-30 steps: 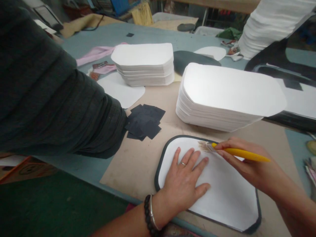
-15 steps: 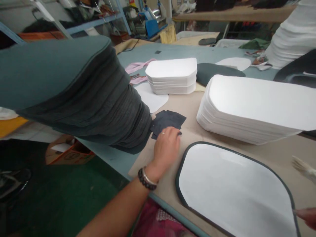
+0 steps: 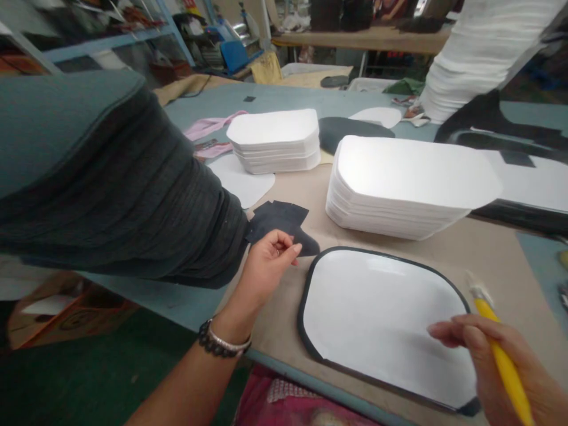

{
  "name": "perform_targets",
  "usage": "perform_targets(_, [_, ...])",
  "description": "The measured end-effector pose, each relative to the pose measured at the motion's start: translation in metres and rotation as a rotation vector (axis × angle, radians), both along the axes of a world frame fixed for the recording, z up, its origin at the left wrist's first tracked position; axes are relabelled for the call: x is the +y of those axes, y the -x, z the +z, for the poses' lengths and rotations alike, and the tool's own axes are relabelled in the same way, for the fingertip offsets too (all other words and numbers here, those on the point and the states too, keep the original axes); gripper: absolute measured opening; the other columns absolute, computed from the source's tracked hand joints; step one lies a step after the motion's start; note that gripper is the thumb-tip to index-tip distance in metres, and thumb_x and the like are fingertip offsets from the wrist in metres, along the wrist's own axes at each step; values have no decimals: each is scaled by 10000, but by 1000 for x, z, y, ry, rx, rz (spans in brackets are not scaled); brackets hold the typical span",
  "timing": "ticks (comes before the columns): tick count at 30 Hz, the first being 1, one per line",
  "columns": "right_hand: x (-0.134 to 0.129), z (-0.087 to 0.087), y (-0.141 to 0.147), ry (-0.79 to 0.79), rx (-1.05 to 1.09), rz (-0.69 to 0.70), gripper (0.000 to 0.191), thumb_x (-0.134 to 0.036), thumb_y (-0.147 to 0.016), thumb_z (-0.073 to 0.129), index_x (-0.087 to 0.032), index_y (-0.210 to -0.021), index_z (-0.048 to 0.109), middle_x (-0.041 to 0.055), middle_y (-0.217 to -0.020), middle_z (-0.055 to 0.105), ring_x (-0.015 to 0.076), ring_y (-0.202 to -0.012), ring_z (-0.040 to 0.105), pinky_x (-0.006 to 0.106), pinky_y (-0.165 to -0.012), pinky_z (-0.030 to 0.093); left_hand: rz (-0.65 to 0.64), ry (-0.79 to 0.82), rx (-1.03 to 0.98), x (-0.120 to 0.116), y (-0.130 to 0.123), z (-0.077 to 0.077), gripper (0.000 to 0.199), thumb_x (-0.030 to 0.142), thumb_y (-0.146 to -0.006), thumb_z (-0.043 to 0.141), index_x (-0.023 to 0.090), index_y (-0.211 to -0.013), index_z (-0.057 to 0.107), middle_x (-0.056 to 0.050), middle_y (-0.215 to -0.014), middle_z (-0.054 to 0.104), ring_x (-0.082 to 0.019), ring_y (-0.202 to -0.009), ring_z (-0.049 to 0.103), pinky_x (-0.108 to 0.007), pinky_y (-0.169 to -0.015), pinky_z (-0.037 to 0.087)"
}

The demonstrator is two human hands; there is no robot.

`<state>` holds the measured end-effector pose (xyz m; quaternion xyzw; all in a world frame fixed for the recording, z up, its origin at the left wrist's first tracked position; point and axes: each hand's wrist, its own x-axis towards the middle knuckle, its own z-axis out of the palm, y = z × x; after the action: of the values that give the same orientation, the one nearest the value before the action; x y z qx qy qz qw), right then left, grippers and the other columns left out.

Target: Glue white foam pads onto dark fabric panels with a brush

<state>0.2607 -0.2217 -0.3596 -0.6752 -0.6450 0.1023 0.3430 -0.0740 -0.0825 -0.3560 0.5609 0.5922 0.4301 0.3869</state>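
Note:
My left hand (image 3: 271, 260) is closed in a pinch on a thin dark patch (image 3: 309, 244), its rounded end sticking out past the fingertips. Under and behind that hand lies a loose pile of similar dark patches (image 3: 284, 212). My right hand (image 3: 497, 349) is wrapped round the yellow handle of a brush (image 3: 501, 361), its pale bristles pointing away from me. Between the hands, a white panel with rounded corners and a dark rim (image 3: 377, 313) lies flat; the right fingers hover over or touch its right part, I cannot tell which.
A tall leaning stack of dark green panels (image 3: 177, 195) stands on the left. Behind the work lie a small stack of white pieces (image 3: 275, 136) and a larger one (image 3: 408, 177). A high white stack (image 3: 470, 65) rises at back right. The table edge (image 3: 288, 373) runs close to me.
My left hand has turned and lifted slightly, with a dark patch now pinched in it. My right hand with the brush has come in from the right edge. The view has swung right.

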Motion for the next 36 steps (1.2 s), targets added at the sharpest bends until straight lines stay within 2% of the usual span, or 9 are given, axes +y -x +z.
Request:
perform_targets(4, [16, 7, 44, -23, 225, 81, 137, -380, -1000, 556, -253, -1050, 554, 42, -1136, 723, 193, -1022, 700, 297, -830, 546, -181, 225, -657, -35, -50, 20, 308, 306, -745, 779, 192, -789, 496, 45, -744, 523, -94, -640, 557, -226, -611, 532])
perform_targets(7, [29, 9, 62, -18, 433, 84, 155, -377, -986, 577, -252, -1032, 498, 56, -1148, 698, 189, -1054, 677, 311, -851, 539, -284, 346, -793, -53, -81, 20, 319, 286, -733, 809, 185, -779, 510, 35, -744, 530, -99, -670, 548, -223, -604, 540])
perform_targets(10, [31, 6, 65, 3, 507, -27, 179, -374, -956, 617, -247, -992, 498, 36, -982, 655, 187, -943, 669, 303, -790, 537, -309, 441, -796, -62, -100, 8, 335, 301, -735, 816, 184, -778, 505, 36, -740, 518, -103, -693, 534, -236, -630, 551])
perform_targets(14, [28, -5, 56, 37, 425, -81, 164, -348, -944, 613, -243, -999, 499, 27, -912, 595, 203, -897, 651, 322, -779, 520, -281, 447, -571, -62, -112, -9, 261, 285, -774, 753, 191, -837, 518, 41, -741, 526, -106, -675, 533, -229, -619, 508])
perform_targets(16, [33, -10, 51, 41, 370, -95, 152, -340, -945, 596, -246, -1005, 492, 29, -903, 602, 209, -885, 651, 327, -775, 508, -269, 332, -360, -57, -116, -14, 188, 233, -803, 691, 194, -918, 548, 21, -798, 575, -123, -725, 578, -244, -671, 497])
perform_targets(19, [48, -14, 46, 51, 289, -117, 141, -335, -933, 582, -247, -990, 488, 26, -885, 622, 203, -788, 637, 323, -725, 483, -292, 119, -10, -44, -123, -15, 252, 180, -854, 605, 218, -1098, 554, 7, -852, 622, -155, -791, 618, -286, -757, 483])
perform_targets(23, [76, -16, 42, 47, 182, -147, 138, -319, -902, 581, -243, -981, 498, 21, -874, 641, 203, -731, 610, 318, -693, 441, -334, -34, 325, -24, -134, -14, 352, 162, -887, 562, 229, -1228, 504, 3, -838, 626, -182, -764, 618, -302, -718, 452])
perform_targets(28, [96, -24, 41, 81, -20, -167, 96, -262, -908, 540, -237, -995, 507, 44, -900, 651, 218, -730, 589, 310, -663, 372, -334, -84, 546, -9, -142, -15, 383, 158, -906, 537, 211, -1281, 486, -40, -908, 654, -219, -817, 640, -329, -715, 469])
perform_targets(36, [95, -33, 45, 66, -289, -163, 140, -169, -891, 519, -219, -1021, 533, 50, -779, 599, 231, -709, 557, 310, -640, 331, -348, -185, 769, -11, -147, -16, 385, 145, -911, 548, 209, -1286, 488, -66, -996, 665, -256, -971, 646, -370, -802, 530])
